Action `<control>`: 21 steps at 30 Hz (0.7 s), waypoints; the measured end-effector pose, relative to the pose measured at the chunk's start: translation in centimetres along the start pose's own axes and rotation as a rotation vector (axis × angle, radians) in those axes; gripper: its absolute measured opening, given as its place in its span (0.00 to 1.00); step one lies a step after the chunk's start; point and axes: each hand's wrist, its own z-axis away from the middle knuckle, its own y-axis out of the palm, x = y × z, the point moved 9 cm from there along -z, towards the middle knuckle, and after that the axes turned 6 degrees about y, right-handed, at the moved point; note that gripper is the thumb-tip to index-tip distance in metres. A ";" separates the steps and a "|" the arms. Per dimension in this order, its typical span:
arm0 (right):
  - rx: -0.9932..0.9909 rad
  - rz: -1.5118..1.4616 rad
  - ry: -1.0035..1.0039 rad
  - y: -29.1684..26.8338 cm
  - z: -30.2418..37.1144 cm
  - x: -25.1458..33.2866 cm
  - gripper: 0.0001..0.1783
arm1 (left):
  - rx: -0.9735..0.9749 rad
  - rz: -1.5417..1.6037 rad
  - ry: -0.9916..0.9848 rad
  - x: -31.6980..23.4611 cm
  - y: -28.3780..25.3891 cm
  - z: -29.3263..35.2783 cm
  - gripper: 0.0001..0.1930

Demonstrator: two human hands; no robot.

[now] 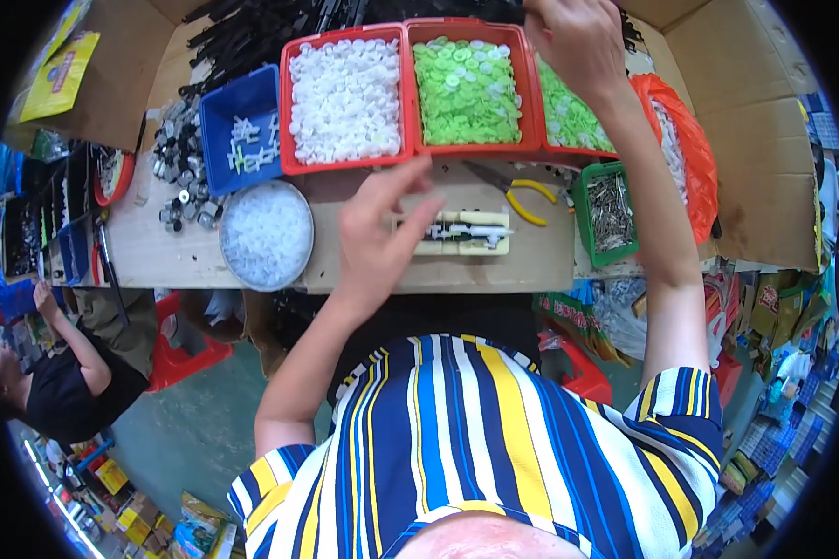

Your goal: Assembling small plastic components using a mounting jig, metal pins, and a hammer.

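My left hand [378,228] hovers over the front of the bench, thumb and fingers apart, with nothing seen between them. Just right of it lies a cream-coloured fixture [480,247] with a slim black and white part [475,232] in its slot. My right hand [578,42] is stretched to the back right, beyond the green discs [569,107]. Its fingers are curled together near the black strips at the back; whatever they grip is hidden at the picture's upper edge. Yellow-handled pliers [529,197] lie behind the fixture.
Across the back stand a blue bin [207,140], a red bin of white caps [287,112] and a red bin of green discs [408,84]. A round bowl [226,265] holds translucent pieces. A green basket [585,224] holds metal pins. Another person [75,373] sits at left.
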 end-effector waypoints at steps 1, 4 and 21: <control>-0.013 0.037 -0.085 -1.7 1.4 2.3 0.05 | -0.039 0.301 -0.151 0.9 0.6 0.0 0.25; -0.096 0.061 -0.211 -5.3 5.2 8.7 0.05 | -0.057 0.640 -0.294 0.8 2.1 -1.2 0.27; 0.709 -0.954 0.332 -4.8 12.5 8.8 0.15 | 0.316 0.336 -0.066 -0.5 2.5 2.4 0.16</control>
